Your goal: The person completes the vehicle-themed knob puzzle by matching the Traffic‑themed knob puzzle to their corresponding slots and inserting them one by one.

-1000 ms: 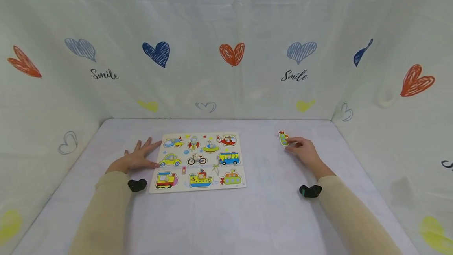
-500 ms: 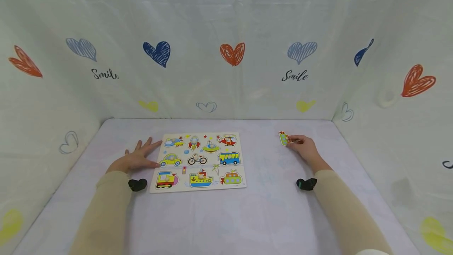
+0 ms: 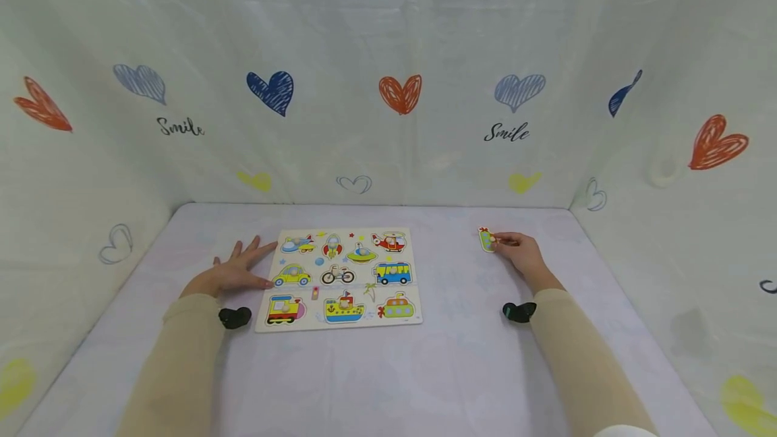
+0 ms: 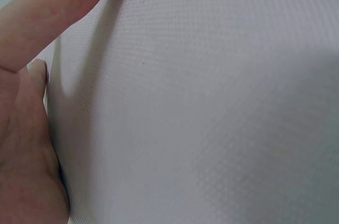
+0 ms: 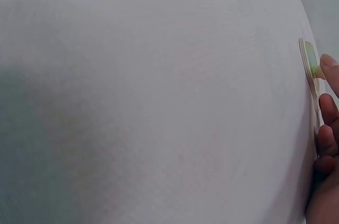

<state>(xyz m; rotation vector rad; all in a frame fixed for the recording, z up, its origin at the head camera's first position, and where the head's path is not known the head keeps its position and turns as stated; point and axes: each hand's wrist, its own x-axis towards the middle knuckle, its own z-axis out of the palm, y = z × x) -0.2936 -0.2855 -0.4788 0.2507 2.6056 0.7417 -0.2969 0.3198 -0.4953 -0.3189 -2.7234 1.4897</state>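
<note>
A wooden puzzle board with pictures of vehicles lies left of the middle of the table. My left hand is spread flat beside it, thumb and index fingertips at its left edge. In the left wrist view, the thumb reaches the rim of the board. Over at the far right of the table, my right hand pinches a small green submarine puzzle piece with a red propeller. In the right wrist view, the fingers are at the knob of the submarine puzzle piece, which lies low near the cloth. Part of the piece is covered by fingers.
A pale cloth covers the table. White curtains printed with hearts and "Smile" rise behind and at both sides. On the board, vehicle pieces with knobs sit in their places; the submarine picture is at the lower right.
The right forearm has swung a little left and forward, while the right hand and submarine piece stay nearly in place. The left hand and the board have not visibly moved.
</note>
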